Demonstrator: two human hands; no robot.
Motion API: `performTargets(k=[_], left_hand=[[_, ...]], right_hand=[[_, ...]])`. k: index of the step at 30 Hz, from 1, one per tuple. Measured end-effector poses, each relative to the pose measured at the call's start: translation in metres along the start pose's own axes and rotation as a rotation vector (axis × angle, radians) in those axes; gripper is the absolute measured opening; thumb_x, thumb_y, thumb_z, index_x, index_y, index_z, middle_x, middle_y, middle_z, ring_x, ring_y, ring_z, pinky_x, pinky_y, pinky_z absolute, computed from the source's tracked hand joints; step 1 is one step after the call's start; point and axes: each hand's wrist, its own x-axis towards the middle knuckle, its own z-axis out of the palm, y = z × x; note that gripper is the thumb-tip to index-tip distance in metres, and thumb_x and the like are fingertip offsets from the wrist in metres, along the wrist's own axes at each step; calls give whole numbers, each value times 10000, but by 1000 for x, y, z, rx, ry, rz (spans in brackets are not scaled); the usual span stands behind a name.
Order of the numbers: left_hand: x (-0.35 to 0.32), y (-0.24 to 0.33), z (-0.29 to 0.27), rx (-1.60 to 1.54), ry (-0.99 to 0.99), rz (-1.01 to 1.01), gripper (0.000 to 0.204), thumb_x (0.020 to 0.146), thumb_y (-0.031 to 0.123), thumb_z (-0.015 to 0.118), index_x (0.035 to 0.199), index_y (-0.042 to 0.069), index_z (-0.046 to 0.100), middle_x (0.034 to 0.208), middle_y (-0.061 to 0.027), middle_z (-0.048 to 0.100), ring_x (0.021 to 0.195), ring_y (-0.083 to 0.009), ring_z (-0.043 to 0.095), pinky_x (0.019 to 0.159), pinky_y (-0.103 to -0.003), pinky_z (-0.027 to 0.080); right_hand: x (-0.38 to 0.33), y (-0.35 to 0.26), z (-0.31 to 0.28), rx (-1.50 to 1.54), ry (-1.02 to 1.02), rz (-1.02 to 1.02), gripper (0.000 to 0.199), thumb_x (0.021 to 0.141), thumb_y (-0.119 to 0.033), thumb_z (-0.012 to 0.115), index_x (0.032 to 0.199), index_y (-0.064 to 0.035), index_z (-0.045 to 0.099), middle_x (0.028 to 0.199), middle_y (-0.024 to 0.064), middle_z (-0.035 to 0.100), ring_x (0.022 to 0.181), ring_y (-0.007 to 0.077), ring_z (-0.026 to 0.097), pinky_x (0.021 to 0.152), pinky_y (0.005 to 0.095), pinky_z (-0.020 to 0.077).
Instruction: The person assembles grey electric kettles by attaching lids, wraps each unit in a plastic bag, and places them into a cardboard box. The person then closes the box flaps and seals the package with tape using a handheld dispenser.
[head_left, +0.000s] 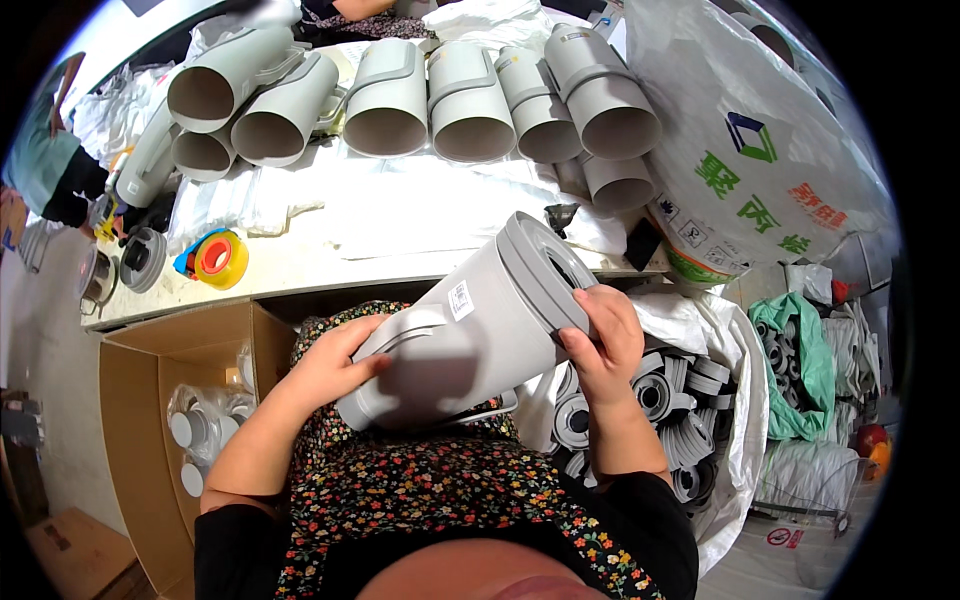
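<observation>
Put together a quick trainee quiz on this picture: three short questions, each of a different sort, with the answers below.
1. Which hand has its fingers on the lid?
2. True or false: the gray container is standing upright.
3. Fill in the blank: the open cardboard box is on the person's ____ side.

Key:
1. The right hand; the left hand grips near the base.
2. False. It is tilted, held between both hands, with the lid end up and to the right.
3. left
</observation>
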Motion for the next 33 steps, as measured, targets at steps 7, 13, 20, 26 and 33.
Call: performTargets(k=[7, 13, 20, 26, 33], left_hand=[[3, -5, 7, 25, -8, 52, 463, 782, 171, 634, 1206, 39, 505, 1159, -169, 563, 1089, -310, 535, 934, -364, 408], [6, -7, 13, -26, 22, 38, 448, 789, 172, 642, 1188, 16, 513, 1113, -154, 588, 1037, -257, 569, 895, -335, 426], [20, -30, -6, -201, -106, 41, 381, 813, 156, 641, 1125, -22, 516, 952, -40, 583, 875, -98, 535, 790, -256, 444], [-21, 20, 37, -14, -281, 180, 327, 793, 92, 648, 1061, 19, 476, 876, -22, 582, 706, -111, 570, 643, -245, 477], [-20, 9, -4, -442, -53, -225, 241, 843, 139, 604, 1020, 28, 484, 791, -23, 568, 634, -77, 528, 568, -235, 461]], right_hand=[[4, 13, -26, 156, -75, 18, 360, 659, -122, 721, 982, 4, 623, 856, 116, 576, 796, 264, 555, 705, 336, 449], [1, -2, -15, 46, 10, 76, 371, 669, -114, 718, 1003, 15, 619, 830, 103, 560, 771, 252, 546, 684, 327, 439], [0, -5, -15, 131, -5, 14, 355, 678, -142, 722, 988, 4, 628, 805, 90, 556, 719, 233, 543, 630, 304, 435], [6, -3, 0, 54, -72, 179, 355, 698, -193, 726, 1002, -31, 639, 779, 93, 569, 662, 214, 552, 589, 287, 438], [54, 13, 9, 63, -311, 5, 401, 812, -311, 591, 1135, -75, 575, 843, 117, 590, 812, 308, 568, 744, 354, 463]])
